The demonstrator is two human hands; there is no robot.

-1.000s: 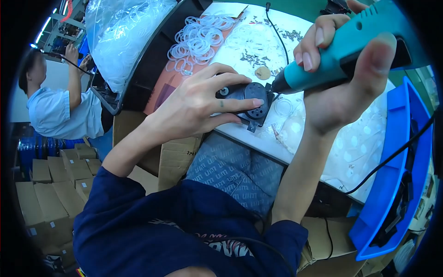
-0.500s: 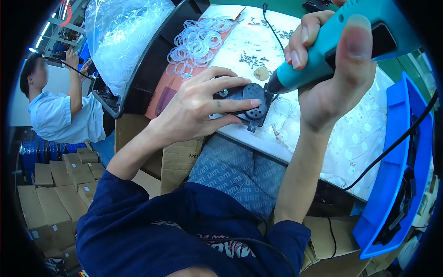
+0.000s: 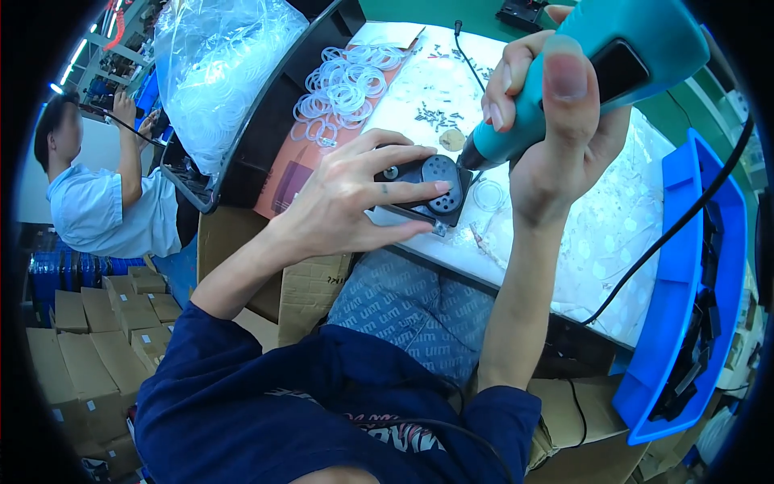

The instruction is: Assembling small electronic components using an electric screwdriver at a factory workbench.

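Observation:
My left hand [image 3: 343, 189] presses a small black plastic housing [image 3: 413, 173] down on the white work surface, fingers spread across its top and thumb along its near edge. An oval dark grey cap with round holes [image 3: 441, 171] shows beside my index fingertip. My right hand [image 3: 556, 133] is wrapped round a teal electric screwdriver [image 3: 516, 133], held at a slant. The screwdriver's black nose meets the housing's far right corner; the bit's exact contact is hidden. Small dark screws [image 3: 437, 117] lie scattered beyond the housing. A clear ring [image 3: 488, 194] lies to its right.
Clear rings [image 3: 343, 89] are heaped on a reddish sheet at the left, beside a black bin [image 3: 258, 97] with a bag of rings [image 3: 218, 89]. A blue tray [image 3: 645, 387] of black parts stands right, near a black cable [image 3: 669, 230]. A co-worker [image 3: 121, 194] sits far left.
My right hand and the screwdriver have shifted left, the screwdriver standing a little steeper. My left thumb has slid toward the housing's near tab. The housing stays under my left hand.

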